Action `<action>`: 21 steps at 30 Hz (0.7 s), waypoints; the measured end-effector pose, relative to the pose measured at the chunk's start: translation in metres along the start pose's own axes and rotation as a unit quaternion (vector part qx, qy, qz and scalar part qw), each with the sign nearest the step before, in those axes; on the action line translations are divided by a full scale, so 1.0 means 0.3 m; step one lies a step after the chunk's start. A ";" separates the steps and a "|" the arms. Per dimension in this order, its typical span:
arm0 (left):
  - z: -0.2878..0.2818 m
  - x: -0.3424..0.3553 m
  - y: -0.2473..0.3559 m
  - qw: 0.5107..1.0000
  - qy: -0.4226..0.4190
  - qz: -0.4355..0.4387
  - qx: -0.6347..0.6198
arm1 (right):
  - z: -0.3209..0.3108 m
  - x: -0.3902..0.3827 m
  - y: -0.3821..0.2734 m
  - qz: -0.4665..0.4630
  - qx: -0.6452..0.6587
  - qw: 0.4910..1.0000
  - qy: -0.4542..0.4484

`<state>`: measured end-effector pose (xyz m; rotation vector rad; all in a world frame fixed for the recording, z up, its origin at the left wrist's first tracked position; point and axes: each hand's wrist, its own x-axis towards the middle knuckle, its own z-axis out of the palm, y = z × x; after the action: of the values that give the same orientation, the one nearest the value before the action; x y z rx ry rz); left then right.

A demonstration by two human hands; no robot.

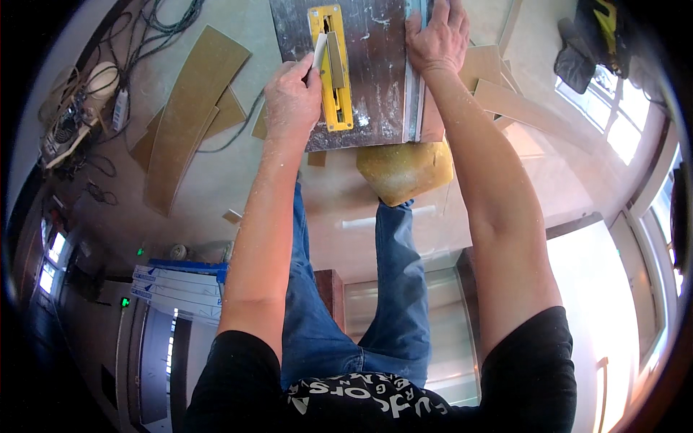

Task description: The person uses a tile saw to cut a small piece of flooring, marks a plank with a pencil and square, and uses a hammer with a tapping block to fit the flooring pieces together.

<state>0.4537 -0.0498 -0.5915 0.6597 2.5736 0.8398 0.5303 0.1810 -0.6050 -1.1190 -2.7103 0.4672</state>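
A dark saw table (375, 94), dusted with pale powder, stands ahead of me. A long yellow insert plate (342, 112) with a slot is set in its top. My left hand (294, 101) is closed at the table's left side, pinching a thin pale strip (320, 50) that leans over the plate. Close beside that strip, a narrow tan piece (336, 61) stands along the slot; I cannot tell whether it is loose. My right hand (440, 40) lies with fingers stretched over the metal rail (413, 94) along the table's right side.
Tan board offcuts (195, 94) lie on the floor at left, more offcuts (530, 108) at right. Tangled cables (162, 29) and a cluttered heap (72, 123) sit far left. A yellowish block (404, 173) is under the table's near edge. Blue-and-white packages (180, 285) are stacked lower left.
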 end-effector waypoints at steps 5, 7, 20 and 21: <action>0.002 -0.014 0.019 0.999 -0.004 0.032 0.010 | 0.006 0.000 0.006 0.004 -0.010 1.000 0.004; -0.003 -0.020 0.020 0.999 -0.006 0.041 0.018 | 0.006 0.000 0.005 0.005 -0.009 1.000 0.000; -0.028 -0.012 0.047 0.995 -0.017 0.068 0.072 | 0.010 0.002 0.004 0.002 -0.012 1.000 0.006; -0.028 -0.007 0.053 0.993 -0.013 0.076 0.086 | 0.010 0.002 0.005 0.002 -0.012 1.000 0.006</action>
<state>0.4566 -0.0434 -0.5750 0.9212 2.6167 0.6537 0.5300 0.1819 -0.6083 -1.1282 -2.7112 0.4291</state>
